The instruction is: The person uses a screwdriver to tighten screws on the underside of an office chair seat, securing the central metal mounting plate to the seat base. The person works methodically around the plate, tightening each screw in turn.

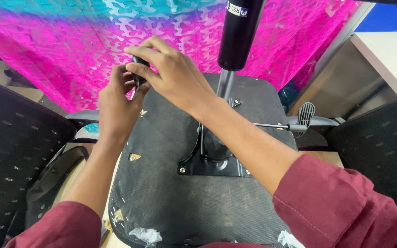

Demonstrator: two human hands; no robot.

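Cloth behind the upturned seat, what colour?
Cloth: bright pink with a pale cut-out pattern, turning teal along the top. Head view.

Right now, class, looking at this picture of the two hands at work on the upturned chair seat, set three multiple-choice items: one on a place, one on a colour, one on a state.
1. Where do both hands meet?
A. at the seat's far edge
B. at the metal plate
C. at the lever's paddle

2. What colour are the sleeves?
A. blue
B. maroon
C. white

3. How does the gas cylinder stand?
A. lying flat on the seat
B. removed from the seat
C. upright, rising from the metal plate

Answers: 1 A, the left hand and right hand pinch a small black part above the far edge of the seat. 2 B, both sleeves are maroon. 3 C, the gas cylinder stands up from the metal plate.
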